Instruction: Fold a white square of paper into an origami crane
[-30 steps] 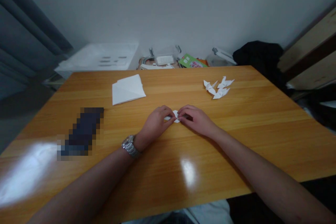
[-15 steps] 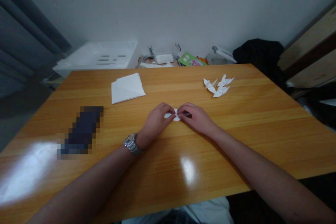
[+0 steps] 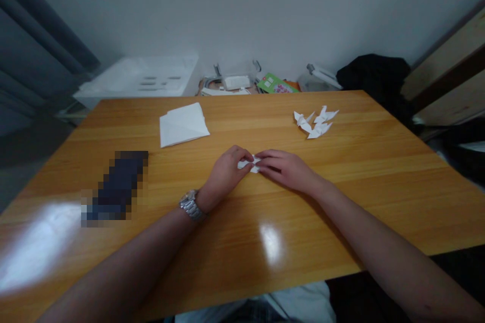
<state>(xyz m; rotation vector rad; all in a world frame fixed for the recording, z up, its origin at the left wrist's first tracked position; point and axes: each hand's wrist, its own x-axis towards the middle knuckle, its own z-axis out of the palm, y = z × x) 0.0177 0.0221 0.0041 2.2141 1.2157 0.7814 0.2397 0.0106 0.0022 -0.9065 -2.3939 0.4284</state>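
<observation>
A small folded piece of white paper (image 3: 254, 167) lies at the middle of the wooden table, between my fingertips. My left hand (image 3: 232, 167), with a metal watch on its wrist, pinches the paper's left part between thumb and fingers. From the other side, my right hand (image 3: 287, 167) has its thumb and fingers closed on the paper's right part, partly covering it. Farther back on the right sit several folded white paper birds (image 3: 320, 129). A stack of white paper sheets (image 3: 184, 125) lies at the back left.
A dark, pixelated flat object (image 3: 119, 184) lies on the table (image 3: 212, 242) at the left. Beyond the far edge stand a white plastic tray (image 3: 140, 78), a green booklet (image 3: 276, 84) and a black cloth-like heap (image 3: 373, 73).
My right hand has flattened, its fingers straighter and lying more over the paper. My left hand keeps its pinch nearly in place. The whole view has shifted slightly.
</observation>
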